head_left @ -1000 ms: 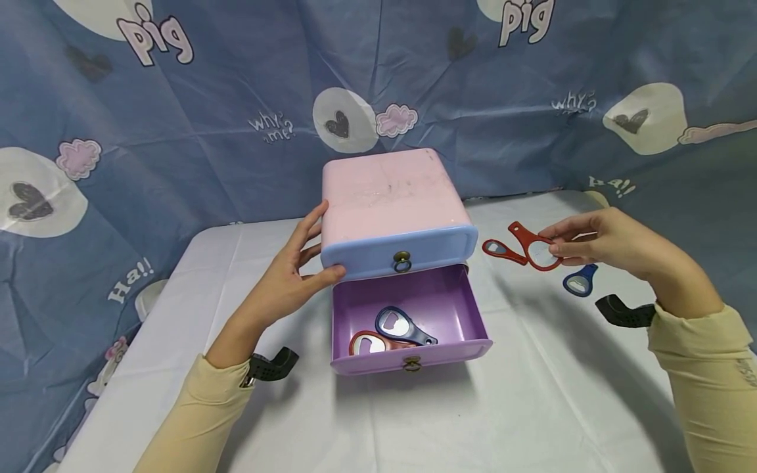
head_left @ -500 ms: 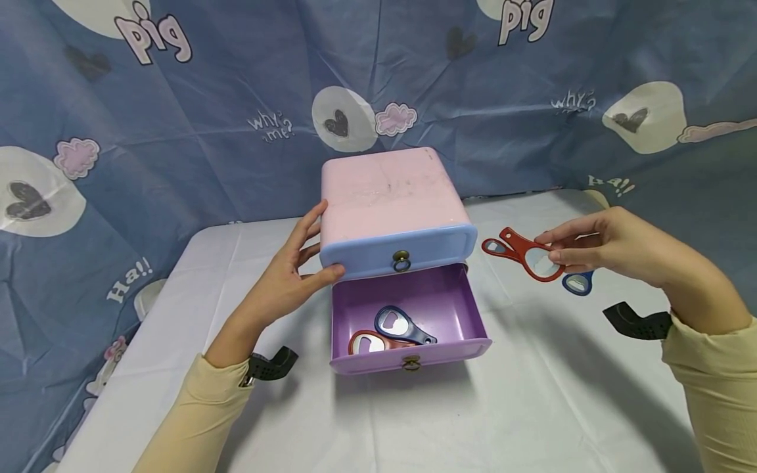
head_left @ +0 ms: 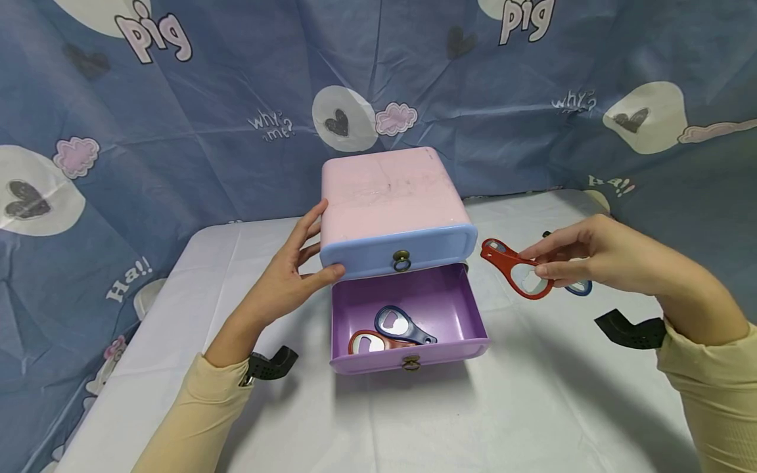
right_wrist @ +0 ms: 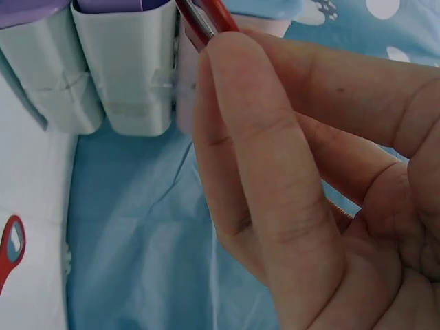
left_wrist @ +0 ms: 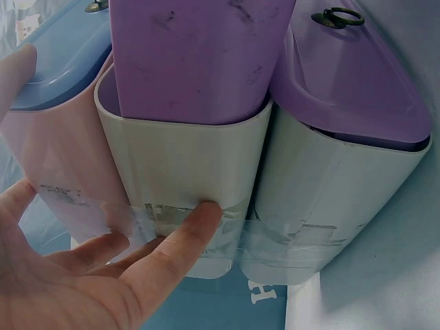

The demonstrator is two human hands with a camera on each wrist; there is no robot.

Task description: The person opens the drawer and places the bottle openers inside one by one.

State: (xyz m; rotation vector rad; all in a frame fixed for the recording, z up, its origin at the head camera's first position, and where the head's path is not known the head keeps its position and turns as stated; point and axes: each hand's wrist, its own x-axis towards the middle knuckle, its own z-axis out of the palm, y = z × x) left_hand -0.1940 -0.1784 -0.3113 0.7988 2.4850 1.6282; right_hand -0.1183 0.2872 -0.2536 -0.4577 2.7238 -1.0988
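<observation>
- The right hand (head_left: 597, 259) pinches a red bottle opener (head_left: 517, 270) by its round head, thumb below and fingertips above, and holds it in the air to the right of the small drawer chest, its handle pointing left and far towards the chest.
- In the right wrist view only a short red edge of that opener (right_wrist: 206, 17) shows above the closed fingers (right_wrist: 261, 172), which are curled firmly round it.
- Just behind that hand a blue opener on the table (head_left: 578, 287) shows only as a sliver of its ring; the rest is hidden by the fingers.
- The left hand (head_left: 284, 282) lies flat against the left side of the chest (head_left: 387, 197), fingers straight, thumb tip on the near left corner of the blue upper drawer (head_left: 402, 253). It grips nothing; it steadies the chest.
- The left wrist view shows those straight fingers (left_wrist: 172, 240) pressed on the chest's pale side wall.
- The purple lower drawer (head_left: 467, 315) is pulled out towards the near side and stands open.
- Inside it lie two openers already: a blue opener in the drawer (head_left: 402, 325) resting partly across a red opener in the drawer (head_left: 369, 343), near the front left.
- As I judge it, two openers are stowed, one is on its way, and the blue one on the white table (head_left: 532, 407) remains; the held opener is not yet over the drawer, and the drawer has not been shut.
</observation>
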